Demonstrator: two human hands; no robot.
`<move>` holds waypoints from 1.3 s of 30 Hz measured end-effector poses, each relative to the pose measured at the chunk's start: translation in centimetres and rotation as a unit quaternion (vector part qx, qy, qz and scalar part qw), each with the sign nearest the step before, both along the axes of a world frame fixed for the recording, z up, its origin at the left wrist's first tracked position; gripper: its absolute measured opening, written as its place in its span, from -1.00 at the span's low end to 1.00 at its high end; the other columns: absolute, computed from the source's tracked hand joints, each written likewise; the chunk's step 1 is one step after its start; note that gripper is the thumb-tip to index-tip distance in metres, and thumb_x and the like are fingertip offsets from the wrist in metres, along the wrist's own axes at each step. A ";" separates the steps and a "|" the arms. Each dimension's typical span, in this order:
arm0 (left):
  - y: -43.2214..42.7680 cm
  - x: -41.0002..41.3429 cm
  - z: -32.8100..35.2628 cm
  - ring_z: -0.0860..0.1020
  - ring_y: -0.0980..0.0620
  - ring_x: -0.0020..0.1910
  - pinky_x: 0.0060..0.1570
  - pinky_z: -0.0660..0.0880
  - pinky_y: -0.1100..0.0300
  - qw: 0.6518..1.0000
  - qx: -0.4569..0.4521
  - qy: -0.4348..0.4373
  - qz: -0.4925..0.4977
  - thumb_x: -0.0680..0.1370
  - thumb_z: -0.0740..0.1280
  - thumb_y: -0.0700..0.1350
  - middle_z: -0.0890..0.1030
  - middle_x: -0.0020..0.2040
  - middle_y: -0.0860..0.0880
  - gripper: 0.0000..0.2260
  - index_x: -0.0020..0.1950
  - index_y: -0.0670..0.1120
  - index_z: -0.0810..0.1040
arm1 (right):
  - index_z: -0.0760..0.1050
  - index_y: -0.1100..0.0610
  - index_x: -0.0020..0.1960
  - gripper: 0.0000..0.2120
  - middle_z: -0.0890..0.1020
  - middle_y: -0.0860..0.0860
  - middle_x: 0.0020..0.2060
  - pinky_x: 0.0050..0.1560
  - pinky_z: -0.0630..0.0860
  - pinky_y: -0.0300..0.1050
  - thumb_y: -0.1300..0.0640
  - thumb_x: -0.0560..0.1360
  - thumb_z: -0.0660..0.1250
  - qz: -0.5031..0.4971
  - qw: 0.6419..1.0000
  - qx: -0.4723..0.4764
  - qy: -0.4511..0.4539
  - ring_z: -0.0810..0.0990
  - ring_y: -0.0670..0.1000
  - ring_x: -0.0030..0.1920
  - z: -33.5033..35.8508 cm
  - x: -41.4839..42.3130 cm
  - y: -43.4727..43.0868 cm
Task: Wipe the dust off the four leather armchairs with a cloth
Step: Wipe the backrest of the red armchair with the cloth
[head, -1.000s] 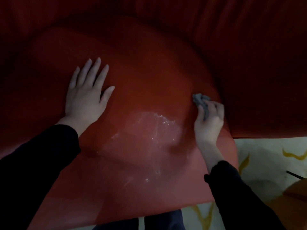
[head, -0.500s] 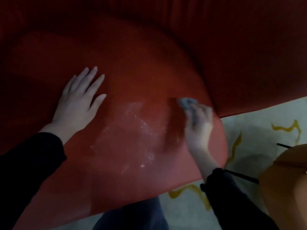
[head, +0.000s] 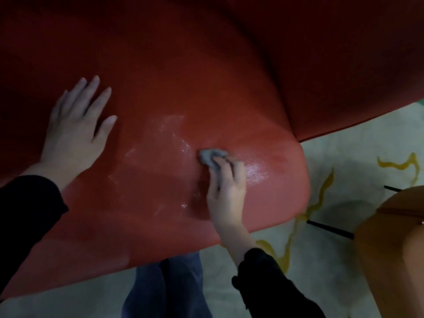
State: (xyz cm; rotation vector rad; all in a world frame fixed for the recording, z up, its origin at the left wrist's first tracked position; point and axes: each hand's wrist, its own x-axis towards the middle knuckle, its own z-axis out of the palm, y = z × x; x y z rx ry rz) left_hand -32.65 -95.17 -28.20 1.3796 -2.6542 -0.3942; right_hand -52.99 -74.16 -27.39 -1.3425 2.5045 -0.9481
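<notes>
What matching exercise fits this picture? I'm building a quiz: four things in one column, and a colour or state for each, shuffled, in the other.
Things:
1. left hand
2. right hand
3. cloth
4. armchair seat

States:
A. grey and crumpled
B. red
C. flat, fingers spread
D. fingers curled round something

Pairs: 1-C, 2-D, 3-A, 4-B.

Dim; pale floor (head: 344, 143), yellow veins (head: 398, 167); orange furniture (head: 394, 249), maybe chair.
</notes>
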 end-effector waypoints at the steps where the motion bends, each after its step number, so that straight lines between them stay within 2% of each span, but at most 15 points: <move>1: 0.6 0.1 0.0 0.05 -0.08 0.56 0.45 -0.25 0.28 1.000 0.002 0.000 0.007 0.69 0.03 0.07 0.13 0.58 -0.10 -0.53 0.55 -0.11 0.21 | 0.55 0.30 0.11 -0.82 0.51 0.17 -0.01 0.13 0.45 -0.11 0.30 0.52 0.31 0.015 1.000 -0.005 -0.020 0.52 0.13 0.02 0.3 0.3 0.2; 4: 2.8 0.8 0.3 -0.01 0.04 0.56 0.46 -0.22 0.23 0.999 0.011 0.002 0.032 0.68 0.01 0.10 0.12 0.59 -0.08 -0.52 0.55 -0.10 0.19 | 0.55 0.30 0.12 -0.81 0.50 0.17 0.00 0.15 0.43 -0.15 0.31 0.52 0.30 -0.001 0.999 -0.029 -0.037 0.51 0.08 0.04 1.5 -2.2 1.0; 7: 5.3 1.8 0.5 -0.02 0.09 0.53 0.45 -0.21 0.23 0.998 0.016 0.010 0.057 0.65 -0.01 0.12 0.14 0.58 -0.08 -0.48 0.55 -0.09 0.20 | 0.55 0.28 0.12 -0.80 0.50 0.22 0.01 0.11 0.39 -0.13 0.28 0.52 0.28 -0.112 0.993 -0.014 0.012 0.52 0.16 0.01 1.7 -7.5 3.5; 10: 7.4 3.4 0.6 0.02 0.04 0.54 0.46 -0.07 0.05 0.996 0.022 0.014 0.088 0.64 -0.01 0.12 0.16 0.57 -0.10 -0.48 0.54 -0.10 0.22 | 0.54 0.29 0.15 -0.76 0.48 0.27 0.02 0.12 0.38 -0.09 0.30 0.51 0.26 -0.219 0.975 0.017 0.028 0.53 0.27 0.01 0.7 -11.7 6.9; 13: 8.8 5.1 0.7 0.09 -0.09 0.55 0.45 0.03 -0.07 0.996 0.033 0.000 0.082 0.64 0.00 0.10 0.18 0.57 -0.12 -0.48 0.54 -0.13 0.23 | 0.52 0.33 0.15 -0.76 0.47 0.32 0.03 0.11 0.38 -0.07 0.31 0.50 0.24 -0.263 0.964 0.038 0.027 0.52 0.31 0.00 -0.3 -12.1 8.1; 20: 10.3 7.2 1.1 0.09 -0.09 0.55 0.44 0.11 -0.20 0.995 0.049 0.003 0.084 0.64 0.01 0.09 0.16 0.57 -0.09 -0.48 0.54 -0.14 0.23 | 0.52 0.30 0.10 -0.81 0.48 0.24 -0.02 0.09 0.41 -0.02 0.30 0.51 0.27 -0.200 0.980 -0.005 0.007 0.51 0.25 -0.01 -0.7 -1.4 4.2; 24: 10.9 8.6 0.9 0.10 -0.10 0.55 0.44 0.13 -0.18 0.995 0.047 -0.001 0.092 0.64 -0.01 0.10 0.16 0.57 -0.10 -0.46 0.54 -0.14 0.22 | 0.53 0.30 0.11 -0.79 0.49 0.19 0.04 0.17 0.44 -0.04 0.26 0.53 0.23 -0.064 0.997 -0.021 -0.034 0.51 0.18 0.07 -0.3 6.9 1.9; 27: 11.5 9.6 0.6 0.05 -0.07 0.56 0.46 0.07 -0.15 0.993 0.054 0.000 0.106 0.64 -0.02 0.12 0.13 0.59 -0.08 -0.45 0.56 -0.13 0.19 | 0.54 0.31 0.10 -0.81 0.49 0.18 0.01 0.16 0.46 -0.05 0.31 0.52 0.28 0.003 0.998 -0.035 -0.049 0.51 0.11 0.07 0.3 8.5 1.5; 29: 11.7 10.2 0.4 0.01 -0.04 0.57 0.48 0.02 -0.10 0.993 0.054 -0.002 0.107 0.64 -0.03 0.13 0.10 0.59 -0.07 -0.44 0.57 -0.13 0.17 | 0.54 0.33 0.08 -0.83 0.50 0.21 -0.02 0.11 0.44 -0.07 0.35 0.50 0.28 -0.003 0.998 -0.050 -0.032 0.49 0.09 0.02 1.1 6.1 1.2; 32: 11.9 10.7 0.1 -0.01 -0.04 0.57 0.48 -0.01 -0.08 0.992 0.045 -0.006 0.121 0.64 -0.04 0.13 0.08 0.59 -0.08 -0.45 0.57 -0.13 0.15 | 0.54 0.33 0.08 -0.82 0.48 0.27 -0.01 0.09 0.38 -0.15 0.34 0.50 0.27 -0.078 0.996 -0.039 0.033 0.50 0.17 0.00 1.7 0.3 0.3; 35: 12.3 11.0 -0.1 0.00 -0.06 0.57 0.49 -0.06 -0.03 0.992 0.031 -0.011 0.125 0.65 -0.03 0.12 0.10 0.59 -0.10 -0.45 0.57 -0.14 0.16 | 0.54 0.32 0.10 -0.80 0.48 0.27 0.02 0.06 0.33 -0.27 0.29 0.51 0.28 -0.144 0.989 -0.007 0.035 0.52 0.25 0.01 0.6 -1.6 -0.6; 37: 12.6 11.0 -0.3 0.01 -0.05 0.57 0.49 -0.15 0.08 0.992 0.020 -0.011 0.121 0.65 -0.02 0.11 0.11 0.59 -0.10 -0.46 0.56 -0.15 0.17 | 0.54 0.32 0.09 -0.80 0.50 0.26 0.01 0.06 0.37 -0.14 0.28 0.50 0.28 -0.127 0.991 0.005 0.045 0.52 0.27 0.01 -0.4 0.6 -0.9; 39: 12.7 11.0 -0.4 0.01 -0.05 0.57 0.49 -0.19 0.11 0.992 0.012 -0.012 0.121 0.66 -0.01 0.10 0.11 0.59 -0.11 -0.47 0.56 -0.15 0.16 | 0.54 0.32 0.07 -0.82 0.51 0.25 -0.02 0.05 0.41 -0.03 0.29 0.50 0.27 -0.064 0.996 -0.001 0.058 0.53 0.25 -0.01 -0.9 4.6 -0.9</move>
